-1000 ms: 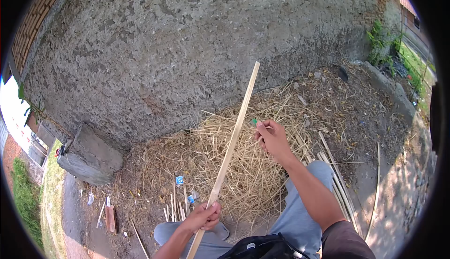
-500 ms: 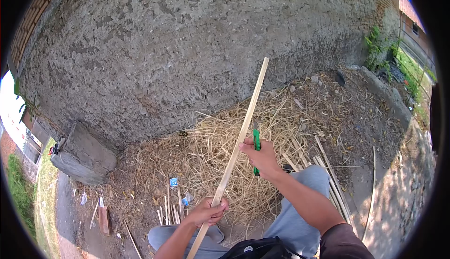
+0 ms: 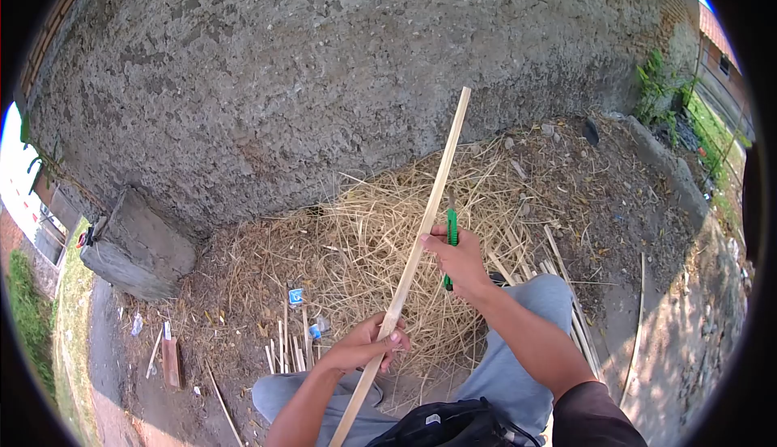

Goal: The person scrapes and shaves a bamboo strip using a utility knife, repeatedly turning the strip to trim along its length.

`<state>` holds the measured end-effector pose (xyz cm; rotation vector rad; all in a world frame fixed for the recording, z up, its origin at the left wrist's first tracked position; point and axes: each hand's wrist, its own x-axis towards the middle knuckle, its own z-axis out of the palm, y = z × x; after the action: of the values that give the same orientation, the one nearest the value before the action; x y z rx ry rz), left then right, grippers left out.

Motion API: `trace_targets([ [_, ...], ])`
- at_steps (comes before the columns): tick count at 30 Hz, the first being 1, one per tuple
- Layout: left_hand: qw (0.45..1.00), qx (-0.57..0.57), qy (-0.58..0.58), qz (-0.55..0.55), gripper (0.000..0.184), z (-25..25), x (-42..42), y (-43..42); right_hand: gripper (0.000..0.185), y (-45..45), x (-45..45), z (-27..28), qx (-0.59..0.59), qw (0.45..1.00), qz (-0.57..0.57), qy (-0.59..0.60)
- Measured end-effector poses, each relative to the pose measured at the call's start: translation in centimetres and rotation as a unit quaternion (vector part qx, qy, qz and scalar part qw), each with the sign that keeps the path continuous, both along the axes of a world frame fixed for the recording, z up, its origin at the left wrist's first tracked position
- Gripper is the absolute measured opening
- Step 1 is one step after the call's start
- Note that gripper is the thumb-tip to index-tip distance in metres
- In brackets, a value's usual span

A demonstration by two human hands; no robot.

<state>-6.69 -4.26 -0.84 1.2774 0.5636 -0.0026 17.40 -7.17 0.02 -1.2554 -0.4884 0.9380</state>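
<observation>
A long pale wooden strip [image 3: 417,257] slants up from my lap toward the wall. Near its lower part, my left hand [image 3: 368,346] is round the strip, thumb and fingers on either side of it. Higher up, my right hand [image 3: 459,261] holds a green utility knife [image 3: 452,227], blade end pointing up, and its thumb is at the strip's right edge. Below both hands lies a heap of pale shavings [image 3: 380,237].
A rough grey wall [image 3: 324,75] rises ahead. Cut strips lie by my right knee [image 3: 571,285], with shorter sticks [image 3: 283,346] at the left. A concrete block [image 3: 146,245] stands farther left, beyond a reddish wooden piece [image 3: 171,362].
My right hand has come down from the heap to the strip, and the green knife now shows fully. The strip's top end has shifted right and up, and my left hand's fingers have loosened.
</observation>
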Motion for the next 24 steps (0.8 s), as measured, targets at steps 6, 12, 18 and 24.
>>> trace_targets([
  [6,0.999,0.0,-0.008,0.032,0.037,-0.2,0.6,-0.1,0.022,0.0,-0.1,-0.4,0.02,1.0,-0.018,-0.008],
  [12,0.994,-0.007,-0.029,0.103,0.029,-0.4,1.4,0.4,0.021,-0.2,0.0,-0.5,0.014,1.0,-0.002,0.009],
  [18,0.989,-0.018,-0.041,0.14,0.02,-1.6,1.9,0.2,0.016,0.3,0.2,-1.1,0.003,1.0,0.001,0.018],
  [24,0.985,-0.03,-0.016,0.167,0.019,-1.2,2.5,0.3,0.014,0.4,0.0,-1.2,0.0,1.0,-0.001,0.026],
])
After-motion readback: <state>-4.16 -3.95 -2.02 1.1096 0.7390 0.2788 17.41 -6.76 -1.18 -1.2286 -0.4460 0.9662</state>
